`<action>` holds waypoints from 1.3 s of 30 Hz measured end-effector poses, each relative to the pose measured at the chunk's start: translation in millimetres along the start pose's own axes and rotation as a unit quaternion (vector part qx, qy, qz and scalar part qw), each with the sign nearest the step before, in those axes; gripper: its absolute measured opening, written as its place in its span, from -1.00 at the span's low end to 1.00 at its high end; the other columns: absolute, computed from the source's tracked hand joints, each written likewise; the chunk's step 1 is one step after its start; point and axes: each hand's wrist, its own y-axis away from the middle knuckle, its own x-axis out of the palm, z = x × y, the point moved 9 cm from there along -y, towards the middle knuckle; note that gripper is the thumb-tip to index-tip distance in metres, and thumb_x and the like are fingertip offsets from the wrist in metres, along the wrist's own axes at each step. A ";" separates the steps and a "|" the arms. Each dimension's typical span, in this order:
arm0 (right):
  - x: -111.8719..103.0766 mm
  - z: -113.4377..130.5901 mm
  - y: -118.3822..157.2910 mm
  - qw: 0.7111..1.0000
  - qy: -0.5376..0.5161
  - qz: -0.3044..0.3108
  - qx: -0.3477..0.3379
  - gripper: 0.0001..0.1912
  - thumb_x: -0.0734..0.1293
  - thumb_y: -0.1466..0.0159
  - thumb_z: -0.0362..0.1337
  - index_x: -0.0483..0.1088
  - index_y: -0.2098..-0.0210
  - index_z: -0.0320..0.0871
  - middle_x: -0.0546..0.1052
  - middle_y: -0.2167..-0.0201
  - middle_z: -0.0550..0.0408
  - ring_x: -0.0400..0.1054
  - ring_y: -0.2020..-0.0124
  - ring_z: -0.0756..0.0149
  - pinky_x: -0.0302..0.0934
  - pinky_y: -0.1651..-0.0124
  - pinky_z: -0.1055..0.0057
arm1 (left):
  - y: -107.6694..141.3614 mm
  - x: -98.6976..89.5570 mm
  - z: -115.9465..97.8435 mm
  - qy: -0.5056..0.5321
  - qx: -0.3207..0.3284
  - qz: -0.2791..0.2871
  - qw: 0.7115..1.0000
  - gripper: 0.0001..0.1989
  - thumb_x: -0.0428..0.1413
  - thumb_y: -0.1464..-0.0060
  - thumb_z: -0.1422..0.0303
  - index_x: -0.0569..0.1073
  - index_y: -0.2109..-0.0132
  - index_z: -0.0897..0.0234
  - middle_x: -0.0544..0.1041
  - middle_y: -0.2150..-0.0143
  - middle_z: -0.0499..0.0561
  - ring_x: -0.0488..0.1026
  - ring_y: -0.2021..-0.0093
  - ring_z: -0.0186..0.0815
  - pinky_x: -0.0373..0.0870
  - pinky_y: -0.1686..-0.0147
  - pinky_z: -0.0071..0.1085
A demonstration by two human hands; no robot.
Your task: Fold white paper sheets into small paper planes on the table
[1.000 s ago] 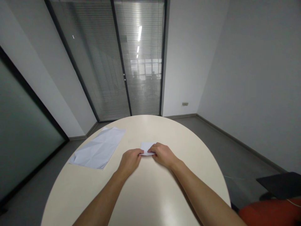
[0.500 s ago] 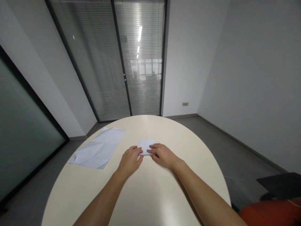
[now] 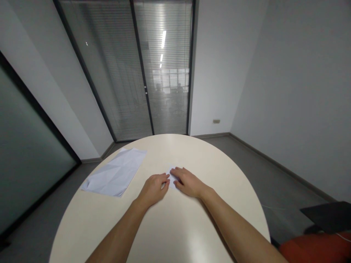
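A small folded piece of white paper (image 3: 172, 182) lies on the table, mostly covered by my hands. My left hand (image 3: 155, 186) pinches its left corner between thumb and fingers. From the other side my right hand (image 3: 188, 182) rests on the paper, fingers stretched out across it and thumb near its lower edge. Only a strip of the paper shows between the two hands, so its full shape is hidden.
Larger creased white sheets (image 3: 116, 173) lie at the left of the round cream table (image 3: 170, 226). Beyond the far edge stand glass panels with blinds (image 3: 164, 106). A red seat (image 3: 315, 248) and a dark flat object (image 3: 327, 215) are at the lower right.
The folded paper has turned on the table, with a corner now toward my left hand. That hand's fingers have closed into a pinch, and my right hand covers more of the paper.
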 end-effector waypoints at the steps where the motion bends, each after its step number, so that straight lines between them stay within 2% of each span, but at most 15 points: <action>1: 2.1 -1.8 0.6 1.000 0.006 0.014 0.010 -0.47 0.22 -0.37 -0.26 0.27 -0.32 -0.17 0.30 -0.35 -0.19 0.11 -0.40 -0.02 -0.04 -0.39 -0.11 | 0.0 0.0 -0.9 0.001 0.001 0.002 1.000 -0.71 0.02 -0.30 0.37 0.62 0.02 0.21 0.61 -0.10 0.08 0.54 -0.13 -0.16 0.43 -0.17 -0.19; 4: 6.6 -9.8 2.4 0.998 0.020 0.046 0.049 -0.36 0.22 -0.39 -0.12 0.16 -0.40 -0.23 0.13 -0.43 -0.25 -0.04 -0.45 -0.12 -0.15 -0.41 -0.19 | 0.3 0.3 -2.2 0.000 0.008 0.000 1.000 -0.72 0.02 -0.29 0.39 0.60 0.01 0.21 0.62 -0.08 0.06 0.55 -0.12 -0.15 0.43 -0.15 -0.18; 7: 8.8 -15.2 3.4 0.995 0.019 0.059 0.077 -0.28 0.21 -0.39 -0.05 0.08 -0.43 -0.26 0.06 -0.45 -0.25 -0.11 -0.48 -0.12 -0.21 -0.44 -0.16 | 1.1 3.0 -2.8 -0.002 0.016 0.003 1.000 -0.75 0.04 -0.28 0.42 0.59 0.03 0.20 0.62 -0.09 0.05 0.52 -0.13 -0.15 0.40 -0.17 -0.16; 11: 12.7 -14.9 3.3 0.993 0.022 0.075 0.085 -0.23 0.20 -0.39 0.01 0.04 -0.45 -0.29 0.00 -0.47 -0.24 -0.18 -0.49 -0.12 -0.26 -0.46 -0.14 | 1.3 3.4 -6.1 -0.007 0.026 0.000 1.000 -0.76 0.06 -0.27 0.41 0.56 0.00 0.20 0.59 -0.09 0.08 0.49 -0.13 -0.15 0.36 -0.19 -0.15; 16: 16.5 -11.2 2.9 0.994 0.012 0.084 0.076 -0.19 0.19 -0.38 0.11 0.04 -0.45 -0.22 -0.06 -0.48 -0.21 -0.25 -0.50 -0.10 -0.32 -0.46 -0.15 | 0.6 -0.3 -8.3 0.000 0.023 -0.007 1.000 -0.79 0.05 -0.23 0.47 0.54 0.08 0.20 0.59 0.08 0.06 0.51 0.02 -0.20 0.41 -0.08 -0.21; 18: 17.1 -9.1 3.0 0.994 0.000 0.089 0.058 -0.16 0.23 -0.35 0.12 0.03 -0.45 -0.21 -0.05 -0.48 -0.22 -0.24 -0.50 -0.10 -0.32 -0.46 -0.15 | 1.1 -0.3 -6.0 -0.004 0.019 -0.013 1.000 -0.78 0.05 -0.23 0.47 0.54 0.05 0.21 0.59 0.03 0.08 0.49 -0.03 -0.18 0.38 -0.13 -0.18; 20: 17.6 -8.3 3.5 0.994 -0.009 0.096 0.042 -0.11 0.29 -0.31 0.13 0.01 -0.46 -0.22 -0.05 -0.47 -0.24 -0.23 -0.50 -0.11 -0.31 -0.46 -0.14 | 2.2 2.4 -2.8 -0.014 0.018 -0.012 1.000 -0.73 0.04 -0.26 0.43 0.52 -0.05 0.22 0.56 -0.11 0.11 0.45 -0.15 -0.14 0.32 -0.21 -0.12; 24: 17.5 -9.7 4.4 0.994 -0.022 0.103 0.030 0.00 0.36 -0.23 0.16 0.00 -0.46 -0.25 -0.05 -0.47 -0.30 -0.23 -0.50 -0.14 -0.29 -0.46 -0.14 | 4.5 11.1 5.1 -0.038 0.002 0.013 0.999 -0.63 -0.01 -0.34 0.29 0.45 -0.22 0.19 0.45 -0.29 0.11 0.34 -0.30 -0.07 0.19 -0.31 0.01; 29: 16.6 -6.3 4.3 0.995 -0.032 0.099 0.015 0.03 0.40 -0.19 0.17 0.03 -0.45 -0.23 -0.03 -0.47 -0.31 -0.21 -0.49 -0.19 -0.26 -0.45 -0.15 | 4.4 11.9 9.2 -0.045 -0.022 0.022 0.999 -0.60 -0.01 -0.35 0.25 0.44 -0.25 0.16 0.43 -0.32 0.11 0.31 -0.33 -0.05 0.15 -0.32 0.05; 34: 17.3 0.0 2.5 0.993 -0.031 0.110 0.000 0.06 0.45 -0.14 0.12 0.03 -0.45 -0.23 0.00 -0.47 -0.27 -0.20 -0.48 -0.25 -0.24 -0.45 -0.16 | 3.1 11.9 13.5 -0.055 -0.050 0.022 0.997 -0.59 -0.12 -0.40 0.24 0.47 -0.23 0.18 0.41 -0.33 0.09 0.29 -0.34 -0.03 0.14 -0.32 0.06; 39: 18.8 0.7 1.5 0.993 -0.028 0.113 0.005 0.08 0.46 -0.13 0.12 0.01 -0.46 -0.21 0.00 -0.46 -0.25 -0.23 -0.48 -0.26 -0.25 -0.44 -0.20 | 3.5 11.8 15.6 -0.054 -0.055 0.017 0.997 -0.58 -0.12 -0.40 0.24 0.47 -0.23 0.18 0.40 -0.33 0.12 0.28 -0.35 -0.05 0.14 -0.31 0.05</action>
